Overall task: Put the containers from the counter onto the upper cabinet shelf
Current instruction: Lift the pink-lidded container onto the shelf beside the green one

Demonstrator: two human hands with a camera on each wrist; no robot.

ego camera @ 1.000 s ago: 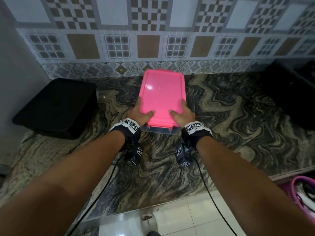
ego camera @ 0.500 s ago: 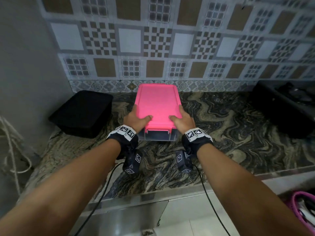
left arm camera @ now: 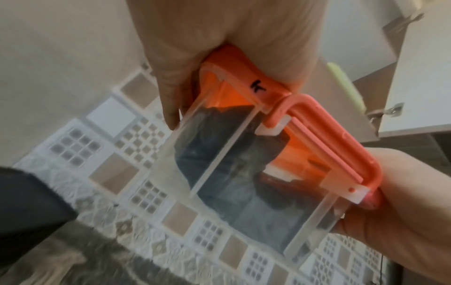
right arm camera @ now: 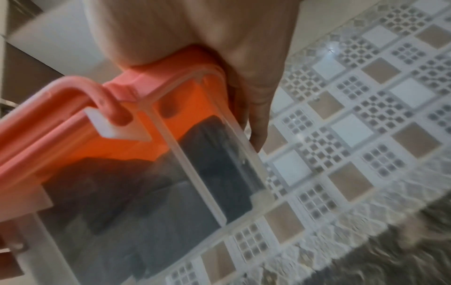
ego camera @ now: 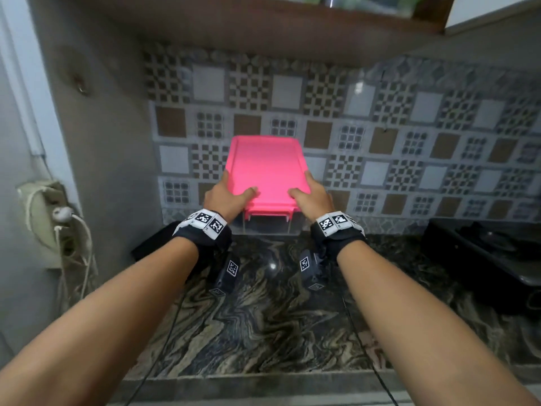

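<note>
Two hands hold one box in the air above the counter, in front of the tiled wall and below the wooden cabinet edge. A black case sits on the counter at the right. The box has a pink lid and a clear body with dark contents. The left hand clamps its near left corner, thumb on the lid, fingers down the side wall. The right hand clamps the near right corner likewise. A latch lies between them.
</note>
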